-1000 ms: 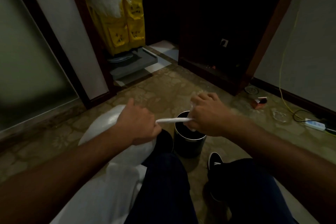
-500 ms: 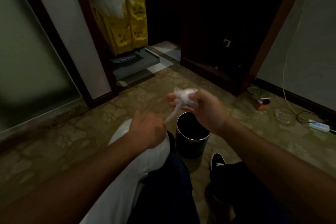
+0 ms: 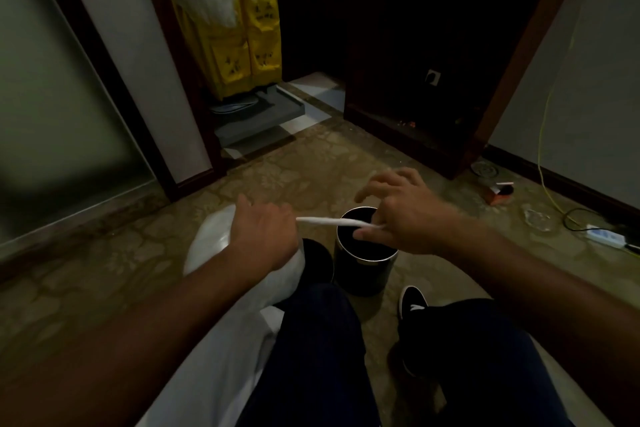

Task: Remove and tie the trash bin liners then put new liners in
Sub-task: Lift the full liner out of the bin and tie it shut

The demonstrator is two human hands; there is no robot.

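White liner (image 3: 209, 241), its top twisted into a taut strand: left hand (image 3: 266, 236) grips the gathered neck, right hand (image 3: 403, 220) pinches the strand's end above the black bin (image 3: 363, 272).

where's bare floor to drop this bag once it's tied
Bare carpet lies left of the white bag, toward the glass door, and ahead of the bin, up to the cart base. Crowded: the right wall side, with the orange box and power strip, and around your shoe beside the bin.
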